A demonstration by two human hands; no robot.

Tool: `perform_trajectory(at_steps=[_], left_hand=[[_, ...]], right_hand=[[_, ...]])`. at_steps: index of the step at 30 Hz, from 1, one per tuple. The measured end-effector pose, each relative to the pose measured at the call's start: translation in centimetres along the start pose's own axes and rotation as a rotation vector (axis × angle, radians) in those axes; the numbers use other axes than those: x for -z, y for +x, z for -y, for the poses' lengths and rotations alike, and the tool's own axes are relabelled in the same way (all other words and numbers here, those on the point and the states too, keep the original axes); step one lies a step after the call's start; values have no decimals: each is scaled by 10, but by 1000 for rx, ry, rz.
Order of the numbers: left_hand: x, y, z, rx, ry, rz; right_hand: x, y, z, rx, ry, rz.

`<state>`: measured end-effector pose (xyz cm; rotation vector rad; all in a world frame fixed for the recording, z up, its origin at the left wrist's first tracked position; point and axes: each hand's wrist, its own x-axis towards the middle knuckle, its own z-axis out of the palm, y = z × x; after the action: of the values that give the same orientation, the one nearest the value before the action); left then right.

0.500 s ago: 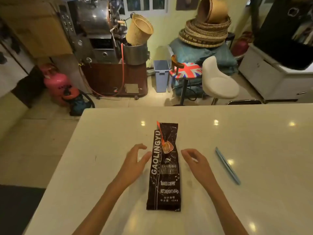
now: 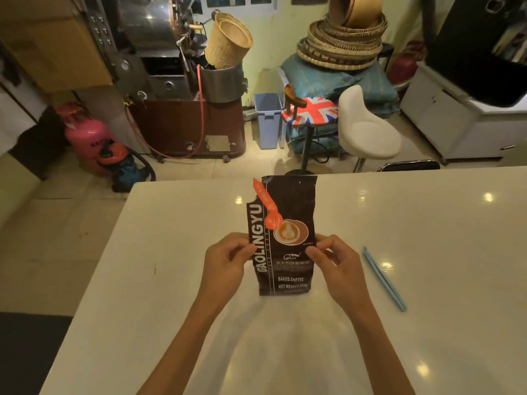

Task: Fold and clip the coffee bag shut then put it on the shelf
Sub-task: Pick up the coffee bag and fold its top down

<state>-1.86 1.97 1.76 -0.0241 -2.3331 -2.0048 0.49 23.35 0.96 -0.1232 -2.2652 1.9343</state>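
Bag stood up for folding

Both hands, left (image 2: pixel 225 266) and right (image 2: pixel 339 269), pinch the bag's (image 2: pixel 282 238) side edges, upright on the worktop (image 2: pixel 171 280). Flatten the ragged top, fold it squarely, then reach the clip (image 2: pixel 383 277) nearby.

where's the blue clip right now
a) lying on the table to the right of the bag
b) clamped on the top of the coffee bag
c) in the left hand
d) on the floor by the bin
a: the blue clip lies flat on the white table, right of the coffee bag, apart from it and from the right hand; the left hand holds only the bag's edge.
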Motion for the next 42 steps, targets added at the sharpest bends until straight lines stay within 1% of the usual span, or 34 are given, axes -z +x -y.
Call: perform_trajectory(at_steps=[3,6,7,9,11,13,14,16,17,19,22,24,26,27,29,30,32,34,37,39,42], left_hand=[[-3,-4,0,-25,30,-35],[-3,-7,-1,-140,48,-31],[-4,-7,-3,-149,65,-26],[-4,-6,-1,-135,93,5],[-3,-6,1,-115,70,105],[-3,-7,2,-72,2,281],[-3,-6,4,-11,-49,359],[-9,1,2,112,-137,424],[-13,6,0,136,-145,427],[-18,17,-3,146,-76,424],[-23,22,-5,99,-17,454],[-26,15,-6,63,60,482],[-31,5,-6,-26,172,489],[-35,-1,-7,-67,190,480],[-46,-12,-10,-85,176,397],[-52,-16,-11,-54,161,332],[-62,-23,-15,41,160,231],[-67,-26,-17,56,201,198],[-61,-22,-19,76,158,243],[-54,-17,-19,77,114,297],[-48,-14,-21,74,94,370]], right_hand=[[0,2,-3,34,-76,-30],[4,1,-8,148,-146,-75],[4,1,-11,146,-160,-65],[5,0,-19,43,-102,-31],[8,2,-22,-22,-2,39],[14,2,-19,-30,158,152],[15,3,-17,-42,233,219],[10,6,-14,-122,317,326],[5,10,-11,-174,314,335],[-3,18,-9,-237,265,307],[-7,27,-14,-204,201,280],[-7,28,-16,-211,309,250],[-5,29,-21,-238,513,183],[-5,29,-23,-245,593,152],[-6,28,-26,-283,682,106],[-9,27,-26,-326,718,102],[-14,25,-28,-377,775,117],[-19,24,-32,-360,784,113],[-19,26,-33,-305,778,108],[-15,28,-31,-259,795,176],[-11,29,-26,-258,801,292]])
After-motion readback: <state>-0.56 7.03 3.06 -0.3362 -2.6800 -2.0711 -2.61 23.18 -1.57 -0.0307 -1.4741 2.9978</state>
